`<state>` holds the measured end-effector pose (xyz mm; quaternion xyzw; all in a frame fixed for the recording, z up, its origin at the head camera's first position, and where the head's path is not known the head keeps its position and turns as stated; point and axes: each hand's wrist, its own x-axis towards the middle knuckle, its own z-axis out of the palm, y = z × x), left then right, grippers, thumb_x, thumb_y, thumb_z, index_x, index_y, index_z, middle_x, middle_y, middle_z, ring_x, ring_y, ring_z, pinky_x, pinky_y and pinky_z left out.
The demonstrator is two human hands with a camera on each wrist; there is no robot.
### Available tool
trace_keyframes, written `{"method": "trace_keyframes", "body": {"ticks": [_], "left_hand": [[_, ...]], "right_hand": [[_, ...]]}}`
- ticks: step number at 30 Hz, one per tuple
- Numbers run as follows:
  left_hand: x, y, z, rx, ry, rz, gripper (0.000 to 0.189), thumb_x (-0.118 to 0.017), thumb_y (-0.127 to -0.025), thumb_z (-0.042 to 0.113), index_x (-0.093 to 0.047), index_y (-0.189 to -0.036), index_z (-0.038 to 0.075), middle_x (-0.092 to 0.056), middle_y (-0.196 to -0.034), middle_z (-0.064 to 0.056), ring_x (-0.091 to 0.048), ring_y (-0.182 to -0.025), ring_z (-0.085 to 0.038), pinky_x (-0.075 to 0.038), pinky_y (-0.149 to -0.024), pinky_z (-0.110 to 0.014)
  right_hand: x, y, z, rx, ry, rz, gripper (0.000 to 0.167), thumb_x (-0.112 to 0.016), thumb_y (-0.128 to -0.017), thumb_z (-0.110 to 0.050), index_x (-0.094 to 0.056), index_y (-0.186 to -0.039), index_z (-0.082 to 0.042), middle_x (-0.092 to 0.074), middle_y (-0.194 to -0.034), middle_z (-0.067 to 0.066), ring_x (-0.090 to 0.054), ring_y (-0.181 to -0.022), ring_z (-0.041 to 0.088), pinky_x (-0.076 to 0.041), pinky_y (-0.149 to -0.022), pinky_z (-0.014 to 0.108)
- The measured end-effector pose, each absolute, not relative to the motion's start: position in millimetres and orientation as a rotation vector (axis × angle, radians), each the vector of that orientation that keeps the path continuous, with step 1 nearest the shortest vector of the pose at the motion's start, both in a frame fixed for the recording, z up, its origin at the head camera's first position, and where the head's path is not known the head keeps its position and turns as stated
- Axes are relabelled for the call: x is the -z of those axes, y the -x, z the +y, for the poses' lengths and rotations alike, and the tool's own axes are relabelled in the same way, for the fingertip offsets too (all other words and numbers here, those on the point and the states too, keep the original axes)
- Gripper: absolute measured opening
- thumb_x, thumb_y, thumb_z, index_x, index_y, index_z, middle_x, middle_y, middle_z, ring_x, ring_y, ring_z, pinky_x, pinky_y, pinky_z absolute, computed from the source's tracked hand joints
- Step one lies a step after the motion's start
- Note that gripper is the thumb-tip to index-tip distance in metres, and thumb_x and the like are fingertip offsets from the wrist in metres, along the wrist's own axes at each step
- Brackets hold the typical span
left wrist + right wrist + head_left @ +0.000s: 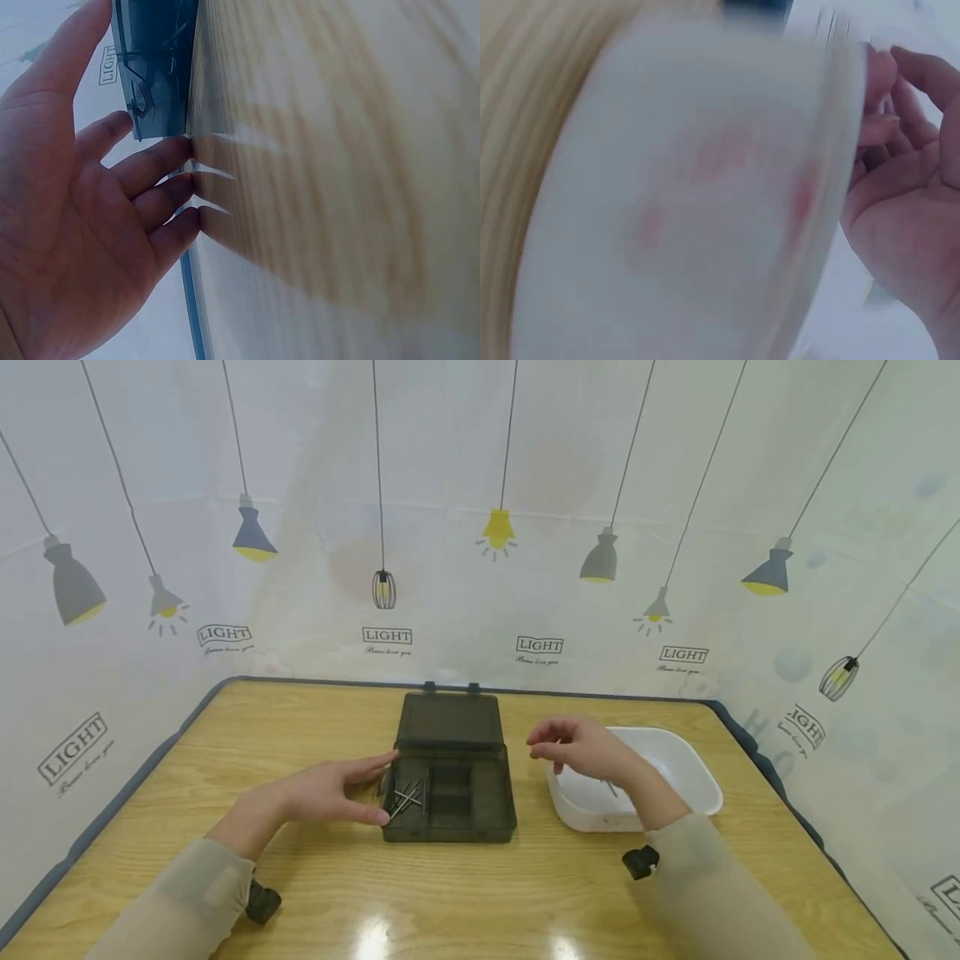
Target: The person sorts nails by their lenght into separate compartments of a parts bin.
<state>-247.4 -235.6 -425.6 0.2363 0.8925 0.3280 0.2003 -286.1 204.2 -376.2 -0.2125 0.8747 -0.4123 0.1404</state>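
Evidently the work is partway along. Nearest, two sleeves (183,889) reach in over the wooden desk (480,897). The left hand (318,791) has a released grip, its thumb and index finger spread along the left side of a dark, see-through box (489,806), apparently touching it. Several thin metal pieces (406,801) lie crossed in the box's left compartment, so that much seems done. To the right, just apart from the box, a white tray (596,821) holds at least one similar piece (612,788), partly hidden by the forearm, which suggests some are left. At the tray's left edge hangs the right hand (588,749), fingers loosely bent; nothing shows in its grip, which looks released. Farther back, the box's lid (450,718) is swung open, before a lamp-printed backdrop (442,452).
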Motion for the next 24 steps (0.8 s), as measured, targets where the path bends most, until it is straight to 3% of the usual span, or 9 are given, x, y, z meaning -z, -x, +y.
{"method": "trace_keyframes", "body": {"ticks": [4, 9, 18, 24], "left_hand": [[425, 248, -236, -0.907, -0.657, 2.502, 0.106, -0.082, -0.095, 0.059, -0.024, -0.177, 0.028, -0.043, -0.175, -0.016, -0.042, -0.162, -0.039, -0.028, -0.133, -0.067], [426, 249, -236, -0.92, -0.663, 2.498, 0.106, -0.083, -0.094, 0.058, -0.025, -0.177, 0.028, -0.043, -0.174, -0.016, -0.042, -0.162, -0.039, -0.028, -0.133, -0.067], [428, 248, -236, -0.937, -0.659, 2.482, 0.105, -0.083, -0.095, 0.057, -0.024, -0.177, 0.028, -0.04, -0.177, -0.015, -0.04, -0.163, -0.039, -0.026, -0.133, -0.068], [427, 249, -236, -0.931, -0.664, 2.489, 0.104, -0.082, -0.096, 0.056, -0.024, -0.177, 0.029, -0.04, -0.176, -0.015, -0.04, -0.163, -0.039, -0.027, -0.133, -0.068]], "right_hand": [[383, 296, 253, 1.105, 0.508, 2.573, 0.026, -0.073, -0.107, -0.03, -0.075, -0.126, -0.012, -0.075, -0.115, 0.015, -0.07, -0.087, 0.029, -0.058, -0.075, 0.041], [395, 302, 292, 1.002, 0.438, 2.58, 0.026, -0.072, -0.106, -0.02, -0.075, -0.127, -0.006, -0.074, -0.107, 0.015, -0.067, -0.088, 0.026, -0.053, -0.067, 0.032], [415, 305, 313, 0.916, 0.329, 2.496, 0.025, -0.075, -0.098, -0.007, -0.079, -0.122, -0.012, -0.067, -0.105, 0.008, -0.056, -0.079, 0.02, -0.047, -0.066, 0.028], [424, 307, 316, 0.895, 0.315, 2.529, 0.026, -0.078, -0.1, -0.014, -0.079, -0.125, -0.015, -0.065, -0.1, 0.005, -0.054, -0.077, 0.019, -0.045, -0.066, 0.028]]}}
